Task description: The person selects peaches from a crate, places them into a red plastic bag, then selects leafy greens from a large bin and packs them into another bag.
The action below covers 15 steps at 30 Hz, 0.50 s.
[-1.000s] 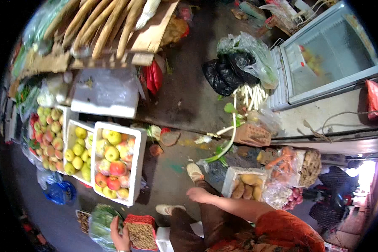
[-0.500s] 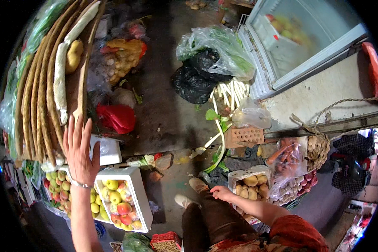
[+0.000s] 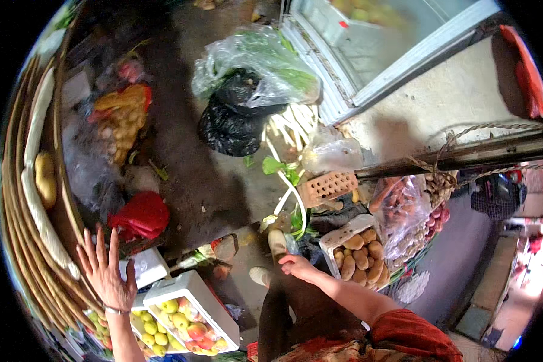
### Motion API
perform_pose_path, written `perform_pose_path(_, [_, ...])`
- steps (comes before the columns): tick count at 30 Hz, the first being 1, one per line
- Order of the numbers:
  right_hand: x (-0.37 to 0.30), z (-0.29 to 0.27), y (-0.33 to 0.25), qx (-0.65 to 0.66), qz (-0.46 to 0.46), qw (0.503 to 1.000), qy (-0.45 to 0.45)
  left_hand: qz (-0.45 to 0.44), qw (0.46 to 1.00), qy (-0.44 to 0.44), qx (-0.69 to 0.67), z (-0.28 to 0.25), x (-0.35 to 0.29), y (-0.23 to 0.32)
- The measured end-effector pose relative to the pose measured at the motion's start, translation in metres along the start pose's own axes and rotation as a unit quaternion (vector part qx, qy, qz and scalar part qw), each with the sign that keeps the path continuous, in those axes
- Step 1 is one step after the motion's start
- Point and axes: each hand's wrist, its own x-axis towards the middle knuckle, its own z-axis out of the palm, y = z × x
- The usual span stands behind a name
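Note:
My left hand [image 3: 108, 274], palm down with fingers spread, is stretched out at the near end of a board of long brown roots [image 3: 19, 241]. It holds nothing; whether its fingertips touch the board's edge, I cannot tell. Among the roots lie a long white piece [image 3: 36, 199] and a yellowish potato-like tuber [image 3: 45, 179]. A red plastic bag [image 3: 142, 216] is just beyond the fingers. My right hand [image 3: 297, 267] hangs in front of my leg, its fingers curled in, with nothing visible in them. To its right is a white box of potatoes [image 3: 327, 242].
Foam boxes of apples [image 3: 190, 286] sit below my left hand. Ahead on the ground are black plastic bags [image 3: 229, 120], white-stemmed greens [image 3: 292, 127] and a perforated brick [image 3: 327, 188]. A glass-door cabinet [image 3: 329, 78] stands far right, and bagged carrots [image 3: 395, 199] lie nearer.
The view has swung to the right, so the root board sits farther left. My left hand is still spread out by its near end. My right hand stays curled by my leg.

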Motion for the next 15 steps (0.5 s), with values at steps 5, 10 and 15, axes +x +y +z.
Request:
perform_pose_path(5, [0.021, -0.002, -0.014, -0.001, -0.046, 0.999, -0.008, 0.001, 0.999, -0.041, 0.017, -0.007, 0.006, 0.007])
perform_pose_path(10, [0.025, -0.041, -0.064, 0.050, -0.043, 0.998, 0.003, 0.033, 0.997, -0.017, 0.069, -0.004, 0.004, 0.007])
perform_pose_path(15, [0.054, -0.070, -0.122, 0.040, -0.044, 0.997, 0.039, 0.010, 0.996, -0.060, 0.066, 0.003, 0.007, -0.002])
